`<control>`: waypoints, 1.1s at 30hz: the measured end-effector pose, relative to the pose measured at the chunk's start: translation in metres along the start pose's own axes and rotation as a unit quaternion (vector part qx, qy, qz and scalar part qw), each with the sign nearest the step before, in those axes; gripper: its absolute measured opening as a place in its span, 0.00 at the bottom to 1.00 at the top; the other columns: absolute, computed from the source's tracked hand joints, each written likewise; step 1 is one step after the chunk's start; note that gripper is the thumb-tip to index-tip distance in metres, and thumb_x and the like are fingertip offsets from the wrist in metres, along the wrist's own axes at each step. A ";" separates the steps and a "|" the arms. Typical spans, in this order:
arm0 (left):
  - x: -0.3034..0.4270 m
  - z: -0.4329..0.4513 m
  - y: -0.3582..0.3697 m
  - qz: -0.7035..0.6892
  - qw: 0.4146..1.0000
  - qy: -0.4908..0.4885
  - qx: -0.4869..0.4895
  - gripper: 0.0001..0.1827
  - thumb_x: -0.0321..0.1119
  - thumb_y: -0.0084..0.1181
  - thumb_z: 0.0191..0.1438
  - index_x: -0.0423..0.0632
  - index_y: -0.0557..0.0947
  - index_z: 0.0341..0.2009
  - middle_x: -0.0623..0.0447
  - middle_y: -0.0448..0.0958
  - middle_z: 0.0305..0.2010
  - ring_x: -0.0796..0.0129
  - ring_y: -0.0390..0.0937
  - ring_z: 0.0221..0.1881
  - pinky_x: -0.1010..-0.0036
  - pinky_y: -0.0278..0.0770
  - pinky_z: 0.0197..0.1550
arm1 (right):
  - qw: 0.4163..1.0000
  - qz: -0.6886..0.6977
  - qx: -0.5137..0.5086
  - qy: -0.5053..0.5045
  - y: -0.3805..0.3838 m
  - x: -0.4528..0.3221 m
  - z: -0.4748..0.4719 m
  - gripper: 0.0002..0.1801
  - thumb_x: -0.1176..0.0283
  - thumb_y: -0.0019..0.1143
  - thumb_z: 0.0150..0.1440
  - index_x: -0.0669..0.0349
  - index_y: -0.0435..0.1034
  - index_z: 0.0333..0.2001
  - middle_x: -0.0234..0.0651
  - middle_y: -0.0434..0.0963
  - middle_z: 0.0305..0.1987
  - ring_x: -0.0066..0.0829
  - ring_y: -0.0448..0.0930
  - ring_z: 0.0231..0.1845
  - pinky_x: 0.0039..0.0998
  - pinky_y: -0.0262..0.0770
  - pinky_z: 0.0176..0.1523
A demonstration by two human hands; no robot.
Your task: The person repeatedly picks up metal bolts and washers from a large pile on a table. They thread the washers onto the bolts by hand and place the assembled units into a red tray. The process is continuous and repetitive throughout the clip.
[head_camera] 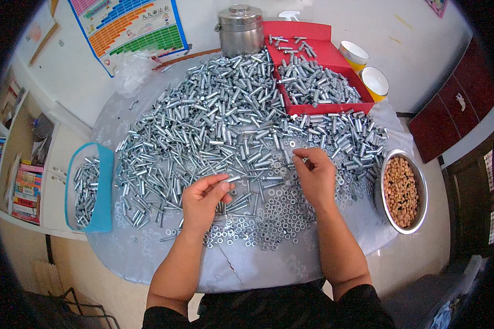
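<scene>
My left hand (206, 201) pinches a shiny metal expansion anchor sleeve (231, 179) between thumb and forefinger, its far end pointing right. My right hand (316, 174) hovers over the edge of the hardware pile, thumb and forefinger tips close together; whether something small sits between them cannot be made out. Under and between the hands lie long thin bolts (255, 202), flat washers (286, 201) and hex nuts (241, 230), spread on the silvery tablecloth (271, 267). Beyond them rises a broad heap of metal sleeves and bolts (214, 111).
A red box (329, 109) of anchors stands at the back right, near a steel pot (241, 33) and two bowls (373, 80). A blue bin (103, 193) with metal pieces is at left. At right, a steel basin (423, 205) holds small round brown items. Crumpled clear plastic (133, 72) lies at back left.
</scene>
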State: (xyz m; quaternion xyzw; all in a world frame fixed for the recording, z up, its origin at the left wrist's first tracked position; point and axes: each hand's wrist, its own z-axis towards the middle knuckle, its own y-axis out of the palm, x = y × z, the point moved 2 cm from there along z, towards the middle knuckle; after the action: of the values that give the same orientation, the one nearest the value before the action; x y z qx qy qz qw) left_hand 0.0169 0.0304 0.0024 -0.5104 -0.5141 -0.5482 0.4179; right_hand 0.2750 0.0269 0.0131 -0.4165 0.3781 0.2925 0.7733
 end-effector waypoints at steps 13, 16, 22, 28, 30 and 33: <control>-0.002 0.000 0.001 -0.017 1.000 -0.009 -0.022 0.12 0.25 0.56 0.55 0.37 0.80 0.44 0.48 0.81 0.35 0.75 0.76 0.27 0.82 0.75 0.32 | 0.973 -0.173 -0.129 -0.081 0.010 0.004 -0.005 0.07 0.74 0.62 0.44 0.59 0.78 0.31 0.40 0.74 0.32 0.42 0.76 0.37 0.37 0.73 0.41; -0.002 0.000 0.003 -0.010 1.000 -0.006 -0.017 0.12 0.25 0.56 0.54 0.38 0.80 0.44 0.47 0.82 0.35 0.73 0.76 0.27 0.78 0.76 0.32 | 0.974 -0.168 -0.127 -0.086 0.010 0.004 -0.004 0.07 0.75 0.63 0.43 0.60 0.77 0.30 0.38 0.74 0.32 0.38 0.77 0.35 0.34 0.73 0.39; -0.003 -0.002 0.004 -0.006 1.000 -0.009 -0.027 0.13 0.24 0.55 0.54 0.38 0.80 0.45 0.46 0.82 0.37 0.73 0.77 0.28 0.79 0.76 0.33 | 0.980 0.083 -0.160 0.080 0.013 0.004 -0.008 0.06 0.76 0.61 0.51 0.64 0.73 0.33 0.31 0.75 0.28 0.22 0.75 0.28 0.25 0.71 0.33; -0.002 -0.002 0.005 -0.007 0.999 -0.011 -0.052 0.13 0.23 0.55 0.55 0.38 0.79 0.46 0.46 0.81 0.38 0.74 0.77 0.30 0.80 0.78 0.34 | 0.928 0.253 -0.198 0.187 0.022 -0.011 -0.018 0.05 0.76 0.58 0.54 0.66 0.71 0.34 0.29 0.77 0.27 0.16 0.74 0.27 0.19 0.69 0.31; -0.004 -0.002 0.004 -0.018 0.999 -0.006 -0.050 0.13 0.23 0.55 0.55 0.37 0.79 0.46 0.46 0.81 0.38 0.74 0.77 0.30 0.80 0.78 0.34 | 0.925 0.262 -0.198 0.193 0.024 -0.009 -0.018 0.06 0.75 0.58 0.54 0.66 0.72 0.33 0.29 0.77 0.27 0.16 0.74 0.28 0.20 0.70 0.32; -0.006 -0.001 0.003 -0.028 0.998 -0.004 -0.050 0.13 0.23 0.54 0.55 0.37 0.79 0.46 0.46 0.81 0.38 0.74 0.77 0.30 0.80 0.78 0.34 | 0.939 0.129 -0.286 0.140 0.022 0.002 -0.018 0.07 0.73 0.58 0.54 0.66 0.73 0.33 0.30 0.77 0.28 0.17 0.75 0.28 0.23 0.71 0.32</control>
State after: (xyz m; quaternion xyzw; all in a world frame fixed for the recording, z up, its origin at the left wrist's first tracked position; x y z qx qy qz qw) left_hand 0.0206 0.0288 -0.0032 -0.5180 -0.5017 -0.5828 0.3746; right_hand 0.2531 0.0219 -0.0041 -0.6045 0.4333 0.4245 0.5164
